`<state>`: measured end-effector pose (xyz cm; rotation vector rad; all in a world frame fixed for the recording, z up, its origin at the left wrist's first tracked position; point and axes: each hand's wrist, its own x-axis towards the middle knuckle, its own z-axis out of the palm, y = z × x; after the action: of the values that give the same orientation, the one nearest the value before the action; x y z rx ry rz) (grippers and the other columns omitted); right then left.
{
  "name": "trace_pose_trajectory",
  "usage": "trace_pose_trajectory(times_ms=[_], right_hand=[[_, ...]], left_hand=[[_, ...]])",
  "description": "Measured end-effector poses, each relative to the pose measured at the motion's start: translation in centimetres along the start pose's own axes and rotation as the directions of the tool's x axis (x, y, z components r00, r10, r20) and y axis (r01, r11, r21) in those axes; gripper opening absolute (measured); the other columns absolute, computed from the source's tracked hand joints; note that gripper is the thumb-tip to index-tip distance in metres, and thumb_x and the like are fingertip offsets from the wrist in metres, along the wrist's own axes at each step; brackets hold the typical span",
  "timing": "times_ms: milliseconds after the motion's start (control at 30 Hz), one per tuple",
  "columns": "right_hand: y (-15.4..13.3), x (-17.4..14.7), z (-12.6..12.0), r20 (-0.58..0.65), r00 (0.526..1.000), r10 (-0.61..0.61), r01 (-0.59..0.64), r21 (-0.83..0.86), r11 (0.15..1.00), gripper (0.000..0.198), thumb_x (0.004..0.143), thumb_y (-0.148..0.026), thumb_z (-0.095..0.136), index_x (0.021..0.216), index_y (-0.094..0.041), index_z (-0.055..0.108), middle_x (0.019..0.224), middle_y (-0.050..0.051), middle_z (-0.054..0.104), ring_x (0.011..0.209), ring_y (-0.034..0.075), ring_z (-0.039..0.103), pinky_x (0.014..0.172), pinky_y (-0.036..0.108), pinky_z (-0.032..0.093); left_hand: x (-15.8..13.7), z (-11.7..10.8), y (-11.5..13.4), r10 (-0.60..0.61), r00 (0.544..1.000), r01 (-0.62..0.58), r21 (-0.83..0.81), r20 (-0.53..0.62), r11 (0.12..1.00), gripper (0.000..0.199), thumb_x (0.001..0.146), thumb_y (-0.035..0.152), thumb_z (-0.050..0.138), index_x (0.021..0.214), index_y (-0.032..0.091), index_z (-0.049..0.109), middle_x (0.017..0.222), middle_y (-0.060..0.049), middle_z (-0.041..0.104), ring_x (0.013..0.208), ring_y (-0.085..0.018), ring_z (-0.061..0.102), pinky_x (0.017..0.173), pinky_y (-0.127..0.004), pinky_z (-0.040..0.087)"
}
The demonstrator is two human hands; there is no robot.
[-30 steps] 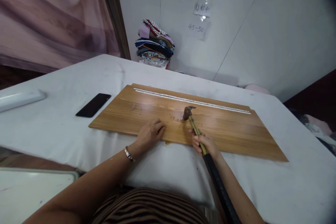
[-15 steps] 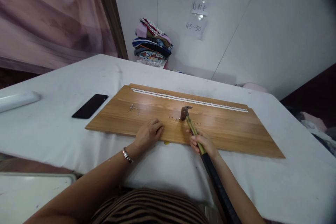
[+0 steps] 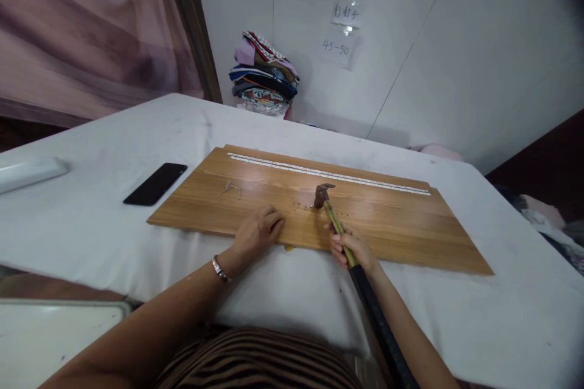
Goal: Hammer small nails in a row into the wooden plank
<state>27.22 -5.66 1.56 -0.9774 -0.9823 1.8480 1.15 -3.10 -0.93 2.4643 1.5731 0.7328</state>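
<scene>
My right hand [image 3: 349, 248] is wrapped round the yellow shaft of a claw hammer [image 3: 335, 222], whose black grip runs back along my forearm. The rusty hammer head is at the middle of a wooden board [image 3: 401, 231], over a row of small nail heads or holes. Whether it touches the wood I cannot tell. My left hand [image 3: 259, 230] rests on the board's near edge, left of the hammer, its fingers curled in with nothing visible in them. Several loose nails [image 3: 232, 188] lie on the board's left part.
Two white measuring strips [image 3: 328, 175] run along the board's far side. A black phone [image 3: 156, 184] lies left of the board on the white-covered table [image 3: 114, 134]. Folded clothes [image 3: 264, 76] are stacked by the wall. At the left edge is a pale rolled object [image 3: 31, 174].
</scene>
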Motion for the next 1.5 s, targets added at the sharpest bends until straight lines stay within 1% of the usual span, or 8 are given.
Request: trace_pose_trajectory(times_ms=[133,367,500,700,900,1033,1200,1500], right_hand=[[-0.2,-0.2,0.1,-0.003,1.000,-0.021,0.021,0.019,1.000,0.035,0.068,-0.029,0.066,0.098,-0.018,0.053,0.049,-0.011,0.049,0.028,0.005,0.038,0.026,0.017,0.026],[-0.1,-0.1,0.1,-0.010,1.000,0.013,-0.014,-0.016,1.000,0.036,0.068,-0.029,0.065,0.099,-0.018,0.052,0.049,-0.012,0.048,0.028,0.005,0.038,0.026,0.018,0.025],[0.1,-0.1,-0.1,-0.026,1.000,-0.006,0.005,-0.005,1.000,0.036,0.068,-0.029,0.065,0.100,-0.018,0.052,0.049,-0.012,0.048,0.028,0.005,0.037,0.026,0.018,0.024],[-0.4,-0.1,0.2,-0.005,1.000,0.017,-0.017,-0.013,1.000,0.036,0.067,-0.030,0.067,0.098,-0.018,0.053,0.049,-0.012,0.048,0.028,0.005,0.037,0.027,0.017,0.025],[0.7,-0.2,-1.0,-0.003,1.000,-0.015,0.015,-0.012,1.000,0.036,0.073,-0.030,0.065,0.105,-0.018,0.053,0.054,-0.010,0.048,0.030,0.006,0.038,0.027,0.017,0.026],[0.9,-0.3,-1.2,-0.005,1.000,0.002,-0.002,-0.024,1.000,0.038,0.074,-0.032,0.066,0.106,-0.018,0.053,0.054,-0.010,0.047,0.030,0.005,0.038,0.027,0.017,0.027],[0.2,-0.4,-0.6,-0.006,1.000,0.015,-0.015,-0.062,0.998,0.038,0.072,-0.035,0.066,0.104,-0.018,0.055,0.053,-0.010,0.047,0.030,0.005,0.037,0.028,0.017,0.028],[-0.6,-0.4,0.6,0.008,1.000,0.003,-0.003,-0.034,0.999,0.037,0.068,-0.034,0.068,0.099,-0.018,0.055,0.050,-0.011,0.045,0.029,0.005,0.035,0.027,0.017,0.024]], left_hand=[[0.0,0.1,-0.1,0.008,1.000,-0.008,-0.002,-0.002,1.000,0.023,0.095,0.028,0.045,0.092,0.021,0.066,0.091,-0.004,0.061,0.085,-0.017,0.059,0.077,-0.030,0.046],[0.0,-0.1,0.2,-0.003,1.000,0.002,0.011,0.006,1.000,0.022,0.095,0.028,0.045,0.091,0.021,0.066,0.091,-0.004,0.061,0.084,-0.017,0.059,0.077,-0.030,0.046],[0.1,-0.1,0.2,-0.006,1.000,0.006,0.022,0.011,1.000,0.022,0.095,0.028,0.045,0.092,0.021,0.066,0.092,-0.004,0.062,0.086,-0.017,0.059,0.078,-0.030,0.046],[0.0,-0.1,0.1,0.003,1.000,-0.003,0.011,-0.006,1.000,0.021,0.094,0.027,0.046,0.091,0.022,0.066,0.091,-0.004,0.062,0.086,-0.017,0.059,0.077,-0.030,0.046],[-0.1,0.9,-0.4,0.008,1.000,-0.008,-0.002,-0.001,1.000,0.022,0.095,0.028,0.044,0.093,0.022,0.066,0.091,-0.004,0.060,0.085,-0.016,0.058,0.078,-0.030,0.045],[-0.3,1.2,-0.4,-0.001,1.000,0.001,-0.017,-0.002,1.000,0.022,0.095,0.027,0.045,0.090,0.022,0.066,0.090,-0.003,0.059,0.086,-0.015,0.057,0.080,-0.029,0.046],[-0.2,0.4,0.1,-0.013,1.000,0.013,0.004,0.015,1.000,0.020,0.094,0.026,0.046,0.092,0.021,0.065,0.091,-0.005,0.061,0.088,-0.017,0.058,0.080,-0.030,0.046],[0.1,-1.3,1.2,-0.037,0.998,0.036,0.009,0.050,0.999,0.019,0.093,0.023,0.047,0.086,0.020,0.065,0.087,-0.004,0.060,0.084,-0.017,0.058,0.078,-0.030,0.046]])
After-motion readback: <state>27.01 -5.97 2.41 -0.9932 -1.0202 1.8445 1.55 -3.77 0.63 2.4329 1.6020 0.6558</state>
